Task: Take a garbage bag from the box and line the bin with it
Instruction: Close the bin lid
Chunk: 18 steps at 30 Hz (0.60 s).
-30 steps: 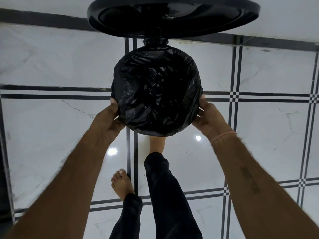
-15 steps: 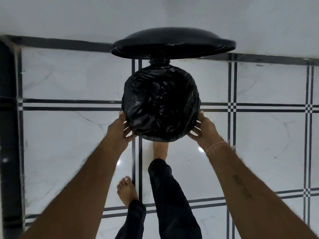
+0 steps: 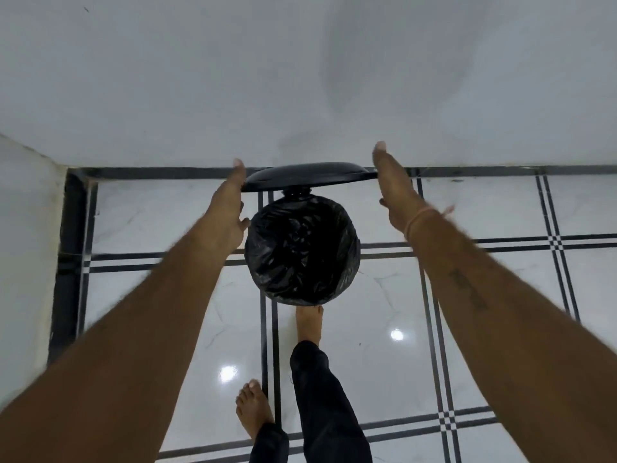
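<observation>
Head view: garbage bag (image 3: 302, 250) lines the bin (image 3: 356, 243); left hand (image 3: 226, 208) and right hand (image 3: 394, 192), both open, flank the raised lid (image 3: 309, 177), seemingly touching; lowering it remains.

Both your arms are stretched forward and a little apart, bare up to the edge of the view. Your left hand (image 3: 230, 202) is flat, fingers straight and together, the thumb hanging down below the palm. Your right hand (image 3: 394, 188) is also flat and extended, fingers pointing away from you, and it carries a thin thread band at the wrist. Both hands hold nothing. Your right foot (image 3: 309, 324) is set forward, and your left foot (image 3: 253, 407) stands behind it.
</observation>
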Tool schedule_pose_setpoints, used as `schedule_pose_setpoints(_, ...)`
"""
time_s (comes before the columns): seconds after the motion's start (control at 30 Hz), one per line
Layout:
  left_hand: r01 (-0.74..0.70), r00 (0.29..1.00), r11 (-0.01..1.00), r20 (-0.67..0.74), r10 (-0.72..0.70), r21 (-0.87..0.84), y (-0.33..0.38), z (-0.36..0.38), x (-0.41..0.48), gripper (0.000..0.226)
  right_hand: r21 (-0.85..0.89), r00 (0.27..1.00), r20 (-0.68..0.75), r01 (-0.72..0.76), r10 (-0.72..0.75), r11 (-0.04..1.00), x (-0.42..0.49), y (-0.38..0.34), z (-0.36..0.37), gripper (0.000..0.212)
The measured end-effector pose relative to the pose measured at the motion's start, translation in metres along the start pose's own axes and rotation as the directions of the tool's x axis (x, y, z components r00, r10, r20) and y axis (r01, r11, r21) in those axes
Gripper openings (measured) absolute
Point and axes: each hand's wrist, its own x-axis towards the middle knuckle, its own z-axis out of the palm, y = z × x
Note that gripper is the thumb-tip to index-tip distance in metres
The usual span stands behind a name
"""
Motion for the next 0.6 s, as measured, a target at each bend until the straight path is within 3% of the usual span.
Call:
schedule_pose_setpoints(0.13, -0.055, 0.998, 0.981, 0.033, 0.05, 0.189, -0.01, 0.008, -0.008, 0.05, -0.259, 0.995, 0.086, 0.07, -0.049, 0.963, 0.003, 0.008, 0.002, 0.041)
schedule_pose_setpoints(0.2, -0.078, 0.996, 0.963, 0.059, 0.065, 0.259, -0.03, 0.002, -0.014, 0.044, -0.267, 0.996, 0.045, 0.08, -0.071, 0.96, -0.003, 0.033, 0.001, 0.053)
schedule_pose_setpoints(0.37, -0.216, 0.974, 0.92, 0.139, 0.179, 0.327, -0.084, -0.029, -0.015, 0.06, -0.309, 0.998, 0.008, 0.067, -0.068, 0.949, -0.035, 0.092, 0.008, 0.041)
schedule_pose_setpoints(0.47, -0.251, 0.967, 0.889, 0.149, 0.208, 0.382, -0.12, -0.039, -0.013, 0.091, -0.286, 0.996, -0.027, 0.07, -0.081, 0.956, -0.041, 0.132, 0.019, 0.06)
schedule_pose_setpoints(0.6, -0.316, 0.947, 0.828, 0.098, 0.306, 0.464, -0.179, -0.041, 0.005, 0.093, -0.329, 0.982, -0.053, 0.154, -0.182, 0.932, -0.035, 0.186, 0.036, 0.059)
